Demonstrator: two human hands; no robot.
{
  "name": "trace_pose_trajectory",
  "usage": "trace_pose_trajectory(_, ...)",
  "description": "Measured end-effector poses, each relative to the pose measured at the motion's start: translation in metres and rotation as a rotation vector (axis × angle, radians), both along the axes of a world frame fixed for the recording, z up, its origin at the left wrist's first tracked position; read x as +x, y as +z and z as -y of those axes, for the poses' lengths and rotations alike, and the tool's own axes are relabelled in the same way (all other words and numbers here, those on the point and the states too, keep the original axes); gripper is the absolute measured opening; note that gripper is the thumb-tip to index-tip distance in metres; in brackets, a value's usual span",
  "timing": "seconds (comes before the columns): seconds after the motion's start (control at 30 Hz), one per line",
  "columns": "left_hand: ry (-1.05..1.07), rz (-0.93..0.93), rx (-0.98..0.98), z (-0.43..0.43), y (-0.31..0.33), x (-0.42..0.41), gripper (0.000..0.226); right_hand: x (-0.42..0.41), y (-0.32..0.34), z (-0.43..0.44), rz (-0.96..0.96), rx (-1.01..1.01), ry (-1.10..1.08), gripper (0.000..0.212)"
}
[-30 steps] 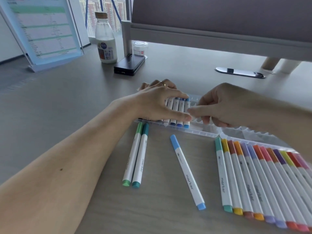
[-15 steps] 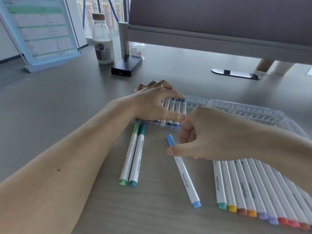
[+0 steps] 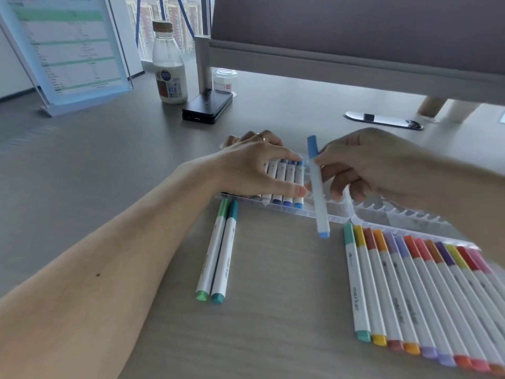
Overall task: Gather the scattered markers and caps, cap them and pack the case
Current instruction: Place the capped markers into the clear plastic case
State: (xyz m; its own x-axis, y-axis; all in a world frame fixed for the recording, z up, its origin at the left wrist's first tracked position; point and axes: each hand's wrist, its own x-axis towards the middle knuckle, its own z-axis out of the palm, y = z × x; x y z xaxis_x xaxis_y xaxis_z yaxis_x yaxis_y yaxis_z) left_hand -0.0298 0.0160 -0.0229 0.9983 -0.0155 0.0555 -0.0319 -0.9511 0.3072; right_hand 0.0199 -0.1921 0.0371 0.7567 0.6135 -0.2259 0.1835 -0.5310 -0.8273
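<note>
Now my right hand [image 3: 366, 165] pinches the blue marker [image 3: 318, 192] by its upper half, holding it aslant above the clear case [image 3: 382, 214]. My left hand [image 3: 254, 168] lies spread across the packed markers [image 3: 284, 184], thumb against their near caps. Two green markers [image 3: 218, 250] lie just before the case on the table [image 3: 273, 310], beside a colourful row [image 3: 410, 296].
</note>
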Motion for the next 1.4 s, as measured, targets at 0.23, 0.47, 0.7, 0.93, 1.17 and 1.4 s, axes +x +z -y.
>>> trace_pose_trajectory(0.23, -0.019, 0.009, 0.017, -0.002, -0.001, 0.001, 0.082, 0.034, -0.008, 0.004, -0.113, 0.145, -0.196, 0.013)
trace_pose_trajectory(0.47, -0.021, 0.001, 0.032, -0.003, 0.0, 0.001, 0.082, 0.037, -0.021, -0.004, 0.0, -0.023, -0.218, 0.015)
trace_pose_trajectory(0.7, -0.015, -0.004, 0.025, -0.002, 0.004, 0.0, 0.08, 0.035, -0.023, -0.015, 0.116, -0.151, -0.211, 0.018)
trace_pose_trajectory(0.93, -0.004, -0.011, -0.012, -0.008, 0.006, -0.003, 0.079, 0.032, -0.026, -0.019, 0.135, -0.166, -0.198, 0.024)
trace_pose_trajectory(1.17, -0.004, 0.016, 0.048, -0.006, 0.004, 0.002, 0.086, 0.029, -0.028, -0.025, 0.182, -0.188, -0.183, 0.024)
trace_pose_trajectory(1.4, -0.013, 0.03, 0.083, 0.005, 0.002, 0.001, 0.099, 0.03, -0.032, -0.02, 0.22, -0.181, -0.168, 0.022)
